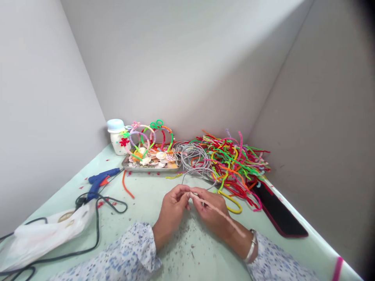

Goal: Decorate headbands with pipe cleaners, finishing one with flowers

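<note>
Together, left hand point(174, 205) and right hand point(212, 205) pinch a pale pink fuzzy stem point(225, 215).
They touch, clamped near one end of it, and its loose length slants toward the near right corner of the tabletop point(140, 210). Beyond, a blue glue gun point(98, 179) lies by the left edge; along the far edge sit a white bottle point(118, 144) at the left corner, a tray point(150, 169) of shells point(160, 155), coiled grey wire point(191, 167), and heaped colorful stems point(234, 166) at the right corner.
</note>
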